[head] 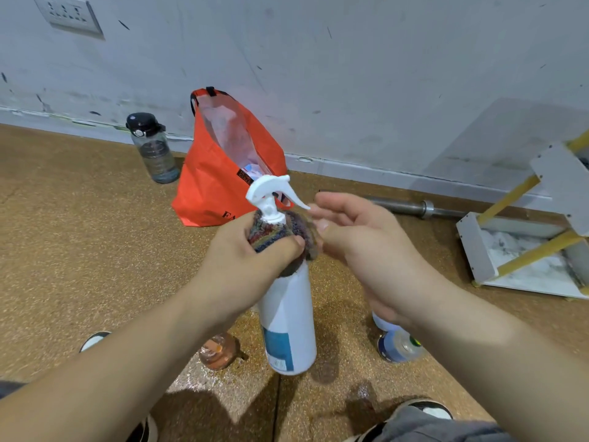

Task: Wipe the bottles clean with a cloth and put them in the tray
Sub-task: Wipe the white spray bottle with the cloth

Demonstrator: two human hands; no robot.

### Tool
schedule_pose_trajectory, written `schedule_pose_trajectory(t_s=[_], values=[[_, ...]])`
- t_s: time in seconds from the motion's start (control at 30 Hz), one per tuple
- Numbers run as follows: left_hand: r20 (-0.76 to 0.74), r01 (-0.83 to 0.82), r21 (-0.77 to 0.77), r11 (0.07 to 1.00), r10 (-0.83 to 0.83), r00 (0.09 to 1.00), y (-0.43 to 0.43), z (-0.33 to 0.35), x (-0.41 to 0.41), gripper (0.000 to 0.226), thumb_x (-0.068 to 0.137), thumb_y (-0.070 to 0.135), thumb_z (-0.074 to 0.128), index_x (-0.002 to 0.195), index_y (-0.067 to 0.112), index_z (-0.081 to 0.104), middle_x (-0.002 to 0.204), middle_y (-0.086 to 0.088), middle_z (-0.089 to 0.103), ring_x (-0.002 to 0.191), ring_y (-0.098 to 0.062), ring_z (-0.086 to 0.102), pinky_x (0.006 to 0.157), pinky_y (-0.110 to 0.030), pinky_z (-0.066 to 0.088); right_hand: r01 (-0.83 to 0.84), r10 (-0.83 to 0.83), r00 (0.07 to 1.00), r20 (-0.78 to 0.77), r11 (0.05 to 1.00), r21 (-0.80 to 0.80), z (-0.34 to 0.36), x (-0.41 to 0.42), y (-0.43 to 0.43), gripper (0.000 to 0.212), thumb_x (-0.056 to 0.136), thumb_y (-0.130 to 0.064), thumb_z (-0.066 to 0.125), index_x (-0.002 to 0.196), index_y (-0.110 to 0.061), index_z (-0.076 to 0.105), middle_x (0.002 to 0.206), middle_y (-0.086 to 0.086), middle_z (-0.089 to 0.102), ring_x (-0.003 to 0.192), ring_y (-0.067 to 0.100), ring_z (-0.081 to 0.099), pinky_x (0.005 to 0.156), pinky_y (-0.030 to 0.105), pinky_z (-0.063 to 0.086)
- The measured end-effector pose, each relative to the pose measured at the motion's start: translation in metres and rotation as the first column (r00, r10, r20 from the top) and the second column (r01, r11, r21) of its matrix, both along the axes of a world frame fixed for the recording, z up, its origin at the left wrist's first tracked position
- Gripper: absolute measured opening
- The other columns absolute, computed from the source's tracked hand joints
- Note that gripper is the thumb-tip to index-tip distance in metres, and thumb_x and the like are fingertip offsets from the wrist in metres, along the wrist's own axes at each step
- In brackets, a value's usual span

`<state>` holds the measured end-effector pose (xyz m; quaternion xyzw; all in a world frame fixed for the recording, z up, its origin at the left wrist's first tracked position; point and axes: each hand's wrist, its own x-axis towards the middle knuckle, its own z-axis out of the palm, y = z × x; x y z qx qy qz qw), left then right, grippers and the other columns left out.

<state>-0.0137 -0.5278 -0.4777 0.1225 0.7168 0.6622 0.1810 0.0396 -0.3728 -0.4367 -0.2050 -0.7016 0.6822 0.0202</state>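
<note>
While the left hand [242,250] clenched a striped cloth [271,236] round the neck of the white spray bottle [290,320], the right hand [360,237] hung loose-fingered just beside the trigger [296,199], holding nothing; the bottle stood upright, well apart from the tray [475,247] at the right edge of the floor [79,234]

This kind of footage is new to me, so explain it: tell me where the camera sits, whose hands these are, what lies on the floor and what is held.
No machine here: one camera worn on a person's head looks down at their bare hands. The left hand grips a striped cloth round the neck of a white spray bottle. The right hand is beside the trigger, fingers relaxed, holding nothing. On the floor are a small brown bottle and a blue bottle; by the wall stand an orange bag and a dark water bottle.
</note>
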Motion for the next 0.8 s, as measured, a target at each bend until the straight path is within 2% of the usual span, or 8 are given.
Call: schedule_pose_trajectory(t_s=[0.07,0.13,0.23,0.33,0.43,0.53,0.67,0.8], values=[[0.039,0.003,0.012,1.000,-0.004,0.999,0.002,-0.002,0.003,0.019,0.081,0.024,0.076,0.099,0.017,0.075,0.093,-0.006,0.079,0.085,-0.021,0.073,0.082,-0.043,0.060,-0.087,0.096,0.994,0.055,0.984,-0.155,-0.001,0.000,-0.002,0.047,0.096,0.014,0.043,0.118,-0.016,0.071,0.121,0.005,0.075,0.114,0.014,0.070,0.093,0.023,0.056],[0.023,-0.045,-0.014,0.999,0.046,0.999,0.005,-0.006,0.003,0.027,0.081,0.033,0.075,0.105,0.021,0.073,0.096,-0.002,0.079,0.093,-0.025,0.075,0.089,-0.051,0.061,-0.077,0.091,0.992,0.083,0.984,-0.162,-0.001,0.001,-0.002,0.050,0.095,0.013,0.043,0.126,-0.017,0.069,0.125,0.002,0.075,0.120,0.012,0.068,0.096,0.020,0.054],[0.013,-0.079,-0.026,0.997,0.079,0.997,0.006,-0.011,0.003,0.023,0.090,0.033,0.076,0.112,0.025,0.070,0.101,0.001,0.078,0.098,-0.023,0.075,0.090,-0.055,0.060,-0.080,0.094,0.990,0.104,0.988,-0.131,-0.001,0.005,-0.003,0.053,0.096,0.011,0.047,0.142,-0.012,0.060,0.133,0.000,0.070,0.125,0.008,0.064,0.110,0.029,0.049],[-0.002,-0.084,-0.048,0.995,0.084,0.996,0.005,-0.014,0.004,0.021,0.096,0.037,0.072,0.111,0.023,0.070,0.100,0.001,0.078,0.096,-0.021,0.075,0.088,-0.050,0.061,-0.079,0.091,0.989,0.120,0.992,-0.101,-0.001,0.008,-0.004,0.049,0.097,0.008,0.051,0.140,-0.013,0.060,0.128,0.000,0.072,0.119,0.009,0.067,0.107,0.031,0.052],[0.052,-0.116,-0.014,0.993,0.116,0.992,0.006,-0.013,0.003,0.025,0.097,0.039,0.068,0.106,0.016,0.071,0.098,-0.007,0.078,0.097,-0.030,0.075,0.086,-0.049,0.061,-0.076,0.085,0.989,0.121,0.994,-0.076,0.000,0.008,0.001,0.037,0.099,0.003,0.056,0.133,-0.012,0.061,0.118,0.005,0.074,0.101,0.015,0.076,0.093,0.032,0.061],[0.088,-0.098,-0.012,0.995,0.099,0.991,0.008,-0.010,0.003,0.019,0.095,0.032,0.073,0.102,0.014,0.073,0.091,-0.006,0.080,0.084,-0.021,0.076,0.077,-0.039,0.062,-0.113,0.098,0.989,0.110,0.983,0.145,-0.003,0.006,0.005,0.032,0.094,0.000,0.068,0.123,-0.015,0.068,0.101,0.007,0.076,0.085,0.011,0.074,0.083,0.027,0.060],[0.140,-0.079,0.033,0.996,0.073,0.987,0.008,-0.008,0.000,0.016,0.092,0.019,0.078,0.103,0.009,0.074,0.095,-0.013,0.079,0.091,-0.032,0.077,0.083,-0.050,0.062,-0.135,0.120,0.988,0.101,0.978,0.161,-0.007,0.002,0.010,0.033,0.091,0.004,0.071,0.118,-0.013,0.072,0.102,0.006,0.078,0.096,0.011,0.074,0.090,0.025,0.059],[0.128,-0.116,0.059,0.992,0.107,0.986,0.005,-0.007,-0.005,0.016,0.098,0.022,0.070,0.100,0.007,0.071,0.083,-0.004,0.077,0.072,-0.012,0.071,0.064,-0.027,0.059,-0.143,0.134,0.987,0.084,0.982,0.122,-0.010,0.001,0.008,0.036,0.091,0.003,0.071,0.124,-0.013,0.070,0.112,0.006,0.075,0.108,0.015,0.072,0.097,0.027,0.057]])
